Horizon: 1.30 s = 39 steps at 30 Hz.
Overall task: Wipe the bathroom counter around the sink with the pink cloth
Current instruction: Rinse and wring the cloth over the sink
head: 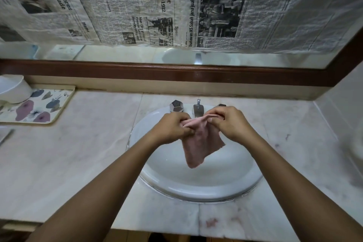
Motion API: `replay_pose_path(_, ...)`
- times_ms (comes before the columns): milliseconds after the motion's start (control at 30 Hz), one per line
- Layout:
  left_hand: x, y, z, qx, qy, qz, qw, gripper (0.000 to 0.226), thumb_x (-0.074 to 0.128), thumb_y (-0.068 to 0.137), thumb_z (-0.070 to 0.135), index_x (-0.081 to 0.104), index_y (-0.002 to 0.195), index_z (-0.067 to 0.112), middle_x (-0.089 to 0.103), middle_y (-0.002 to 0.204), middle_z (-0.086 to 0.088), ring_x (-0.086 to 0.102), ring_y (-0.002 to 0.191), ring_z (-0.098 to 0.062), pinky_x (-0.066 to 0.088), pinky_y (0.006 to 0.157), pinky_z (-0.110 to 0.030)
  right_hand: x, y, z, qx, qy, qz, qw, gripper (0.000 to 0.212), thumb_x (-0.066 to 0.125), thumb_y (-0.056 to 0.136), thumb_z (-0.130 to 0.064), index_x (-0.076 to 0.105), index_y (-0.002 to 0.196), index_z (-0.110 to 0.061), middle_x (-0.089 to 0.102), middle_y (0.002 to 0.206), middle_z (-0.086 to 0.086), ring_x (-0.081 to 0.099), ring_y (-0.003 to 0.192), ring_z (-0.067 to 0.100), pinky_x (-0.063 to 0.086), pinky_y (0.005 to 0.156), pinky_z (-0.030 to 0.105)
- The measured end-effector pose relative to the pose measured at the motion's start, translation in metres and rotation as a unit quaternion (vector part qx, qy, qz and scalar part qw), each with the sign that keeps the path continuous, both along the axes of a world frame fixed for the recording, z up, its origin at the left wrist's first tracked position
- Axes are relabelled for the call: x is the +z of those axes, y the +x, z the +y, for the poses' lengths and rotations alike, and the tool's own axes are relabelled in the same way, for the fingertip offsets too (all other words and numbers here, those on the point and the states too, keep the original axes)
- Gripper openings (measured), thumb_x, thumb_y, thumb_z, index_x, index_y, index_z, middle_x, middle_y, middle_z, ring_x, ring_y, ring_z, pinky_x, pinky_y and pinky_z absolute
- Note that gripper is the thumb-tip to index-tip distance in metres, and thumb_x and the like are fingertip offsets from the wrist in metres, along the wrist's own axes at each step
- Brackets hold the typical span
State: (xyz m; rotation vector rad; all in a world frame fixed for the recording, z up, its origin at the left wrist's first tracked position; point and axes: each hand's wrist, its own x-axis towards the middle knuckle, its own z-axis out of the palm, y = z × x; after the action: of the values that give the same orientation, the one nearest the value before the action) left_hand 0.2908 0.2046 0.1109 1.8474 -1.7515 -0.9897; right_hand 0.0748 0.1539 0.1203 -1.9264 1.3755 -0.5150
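Observation:
The pink cloth (pixel 198 143) hangs over the white oval sink (pixel 196 186), held up by its top edge. My left hand (pixel 170 127) pinches the cloth's left corner and my right hand (pixel 229 122) pinches its right corner, both above the back of the basin. The cloth's lower point dangles free over the bowl. The pale marble counter (pixel 78 153) surrounds the sink on all sides, with some dark smudges at the right and a pinkish stain near the front edge.
A chrome faucet (pixel 198 109) and a faceted tap handle (pixel 176 106) stand behind the basin. A floral tray (pixel 39 106) with a white bowl (pixel 13 88) sits at the far left. A newspaper-covered mirror with a brown wooden frame (pixel 176 72) rises behind.

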Motion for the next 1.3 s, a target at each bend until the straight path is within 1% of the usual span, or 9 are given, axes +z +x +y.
replay_pose_path(200, -0.005, -0.036, 0.009, 0.144, 0.07, 0.316, 0.935, 0.007, 0.071, 0.085, 0.011, 0.069, 0.092, 0.011, 0.077, 0.096, -0.013, 0.075, 0.095, -0.029, 0.062, 0.092, -0.042, -0.014, 0.018, 0.021, 0.05, 0.054, -0.043, 0.996, 0.042, 0.076, 0.087, -0.02, 0.067, 0.126, -0.032, 0.072, 0.109, -0.016, 0.067, 0.096, 0.001, 0.054, 0.079, 0.019)
replay_pose_path(333, -0.002, -0.02, 0.017, 0.153, -0.028, 0.171, 0.973, 0.037, 0.069, 0.075, 0.04, 0.074, 0.112, 0.033, 0.072, 0.118, 0.013, 0.066, 0.108, -0.009, 0.054, 0.089, -0.029, -0.016, 0.012, 0.008, 0.011, 0.056, -0.111, 0.992, 0.029, 0.07, 0.091, -0.003, 0.075, 0.101, -0.03, 0.077, 0.093, -0.011, 0.071, 0.09, 0.008, 0.06, 0.084, 0.035)
replay_pose_path(467, -0.019, -0.024, 0.02, 0.038, -0.018, 0.139, 0.989, 0.104, 0.091, 0.066, 0.048, 0.035, 0.153, 0.041, 0.046, 0.151, 0.022, 0.047, 0.131, 0.004, 0.044, 0.109, -0.028, 0.009, 0.003, -0.004, 0.048, 0.149, -0.245, 0.957, 0.031, 0.06, 0.093, 0.014, 0.072, 0.105, -0.012, 0.075, 0.093, 0.006, 0.071, 0.086, 0.017, 0.062, 0.078, 0.035)
replay_pose_path(600, -0.044, -0.044, 0.017, 0.057, 0.04, 0.277, 0.958, 0.058, 0.088, 0.075, 0.026, 0.061, 0.127, 0.022, 0.078, 0.106, 0.001, 0.075, 0.09, -0.015, 0.062, 0.086, -0.041, 0.019, -0.008, -0.029, -0.008, 0.182, -0.286, 0.941, 0.031, 0.055, 0.095, 0.016, 0.07, 0.106, -0.009, 0.073, 0.09, 0.008, 0.072, 0.08, 0.016, 0.062, 0.072, 0.029)
replay_pose_path(700, -0.063, -0.053, 0.017, 0.067, 0.123, 0.324, 0.936, 0.033, 0.078, 0.078, 0.019, 0.065, 0.103, 0.001, 0.069, 0.073, -0.013, 0.067, 0.064, -0.026, 0.048, 0.07, -0.046, 0.002, -0.015, -0.039, -0.089, 0.184, -0.264, 0.943, 0.027, 0.053, 0.096, 0.015, 0.069, 0.106, -0.004, 0.071, 0.089, 0.01, 0.068, 0.081, 0.022, 0.063, 0.068, 0.027)
replay_pose_path(867, -0.087, -0.049, 0.022, 0.095, 0.251, 0.529, 0.805, 0.037, 0.056, 0.091, 0.007, 0.054, 0.127, -0.004, 0.072, 0.104, -0.02, 0.074, 0.09, -0.03, 0.062, 0.084, -0.042, -0.036, -0.016, -0.028, -0.098, 0.089, -0.155, 0.979, 0.034, 0.056, 0.094, 0.007, 0.071, 0.091, -0.023, 0.075, 0.089, 0.001, 0.071, 0.088, 0.023, 0.062, 0.076, 0.036)
replay_pose_path(1000, -0.09, -0.028, 0.022, 0.028, 0.311, 0.451, 0.836, 0.043, 0.073, 0.087, 0.026, 0.054, 0.116, -0.001, 0.068, 0.094, -0.016, 0.063, 0.066, -0.022, 0.05, 0.06, -0.027, -0.039, -0.022, -0.017, -0.043, 0.033, -0.064, 0.996, 0.029, 0.057, 0.091, -0.003, 0.069, 0.093, -0.029, 0.077, 0.098, -0.006, 0.072, 0.097, 0.02, 0.059, 0.087, 0.045)
replay_pose_path(1133, -0.073, -0.009, 0.006, -0.061, 0.195, 0.182, 0.962, 0.059, 0.082, 0.074, 0.045, 0.065, 0.126, 0.02, 0.072, 0.122, 0.004, 0.068, 0.111, -0.016, 0.054, 0.097, -0.035, -0.023, -0.024, -0.014, 0.025, 0.077, -0.134, 0.988, 0.027, 0.057, 0.092, 0.008, 0.07, 0.097, -0.015, 0.075, 0.092, 0.0, 0.073, 0.092, 0.024, 0.063, 0.086, 0.048)
replay_pose_path(1300, -0.053, -0.049, -0.01, -0.039, 0.046, 0.222, 0.973, 0.075, 0.094, 0.068, 0.032, 0.06, 0.135, 0.035, 0.072, 0.125, 0.014, 0.066, 0.117, -0.001, 0.053, 0.1, -0.023, -0.005, -0.016, -0.018, 0.01, 0.181, -0.259, 0.949, 0.027, 0.051, 0.094, 0.018, 0.064, 0.098, -0.006, 0.072, 0.075, -0.001, 0.069, 0.072, 0.012, 0.06, 0.068, 0.029)
